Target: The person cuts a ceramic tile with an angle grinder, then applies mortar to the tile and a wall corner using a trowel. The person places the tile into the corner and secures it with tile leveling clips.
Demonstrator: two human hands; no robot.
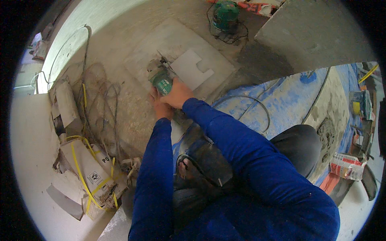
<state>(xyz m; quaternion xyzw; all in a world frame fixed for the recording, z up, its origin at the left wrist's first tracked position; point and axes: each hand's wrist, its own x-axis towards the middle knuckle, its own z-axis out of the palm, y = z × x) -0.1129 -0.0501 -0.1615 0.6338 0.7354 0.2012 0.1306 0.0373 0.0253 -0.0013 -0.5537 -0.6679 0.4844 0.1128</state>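
Observation:
Both my hands are on a green handheld disc cutter (163, 83) with a dusty grey head. My right hand (179, 94) wraps round the near end of its body from the right. Just below and to the left, my left hand (161, 106) has its fingers closed against the body, partly hidden by the right hand. Beside the cutter's head, on the right, lies a white tile (189, 70) with a notch in its right edge. Under both is a larger dusty pale slab (219, 62). The cutter's disc is hard to make out.
A green round-bodied machine (226, 17) with a black cord stands at the far side. Tangled cables (106, 92) and strapped cartons (90, 170) lie on the left. A large grey board (313, 34) is at upper right, above blue sheeting (289, 96). Wet mortar (327, 134) lies at right.

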